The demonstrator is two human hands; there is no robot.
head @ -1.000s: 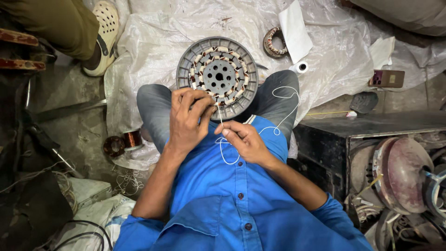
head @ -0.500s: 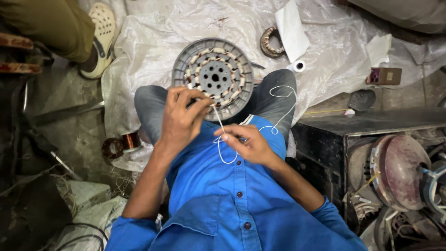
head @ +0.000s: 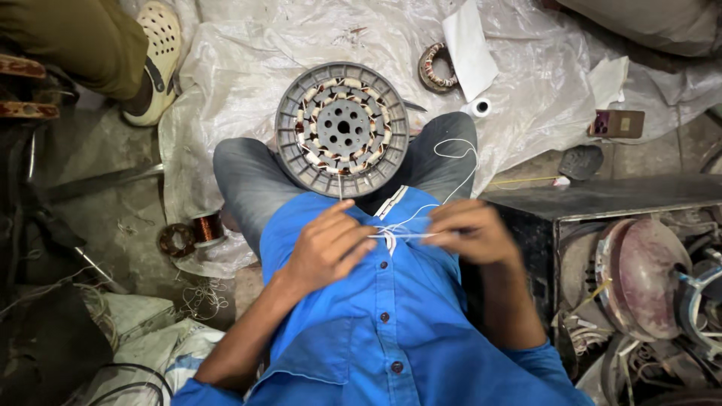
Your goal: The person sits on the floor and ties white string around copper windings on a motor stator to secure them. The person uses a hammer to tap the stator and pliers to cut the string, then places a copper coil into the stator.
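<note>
A round grey motor stator [head: 342, 128] with copper windings rests on my knees. A thin white string [head: 410, 225] runs from its near edge to my chest, and a loose loop of it lies over my right knee. My left hand [head: 325, 248] pinches the string in front of my blue shirt. My right hand [head: 470, 233], slightly blurred, pinches the same string a little to the right, so a short stretch is taut between the two hands.
Crumpled clear plastic sheet [head: 248, 60] covers the floor ahead. A small wound ring [head: 436, 68], white paper [head: 470, 49] and a white spool [head: 479, 107] lie beyond my knee. Another person's cream shoe [head: 158, 60] is upper left. A copper wire spool [head: 204, 225] sits left; a black box [head: 602, 199] and metal parts right.
Both hands have come down from the stator's edge to my chest. They have moved apart sideways, drawing the string tight between them.
</note>
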